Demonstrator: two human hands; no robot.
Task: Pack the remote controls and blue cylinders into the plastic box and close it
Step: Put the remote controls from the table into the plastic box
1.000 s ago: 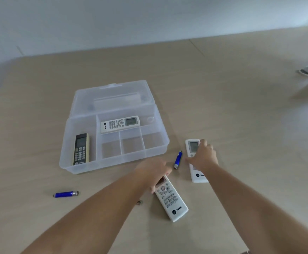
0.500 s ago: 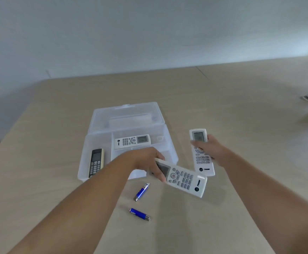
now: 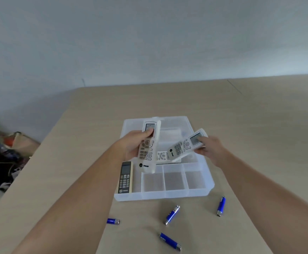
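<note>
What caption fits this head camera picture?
Left hand and right hand each hold a white remote over the open plastic box.

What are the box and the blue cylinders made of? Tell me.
Plastic box: looks like translucent, frosted plastic; the table shows faintly through its walls. Blue cylinders, e.g.: glossy blue bodies with silvery, metallic-looking ends; whether painted metal or plastic is unclear.

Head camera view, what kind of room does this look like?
Probably a plain office or lab workspace: a broad wood-look table set against a bare pale wall, and a heap of bags on the floor at the left.
</note>
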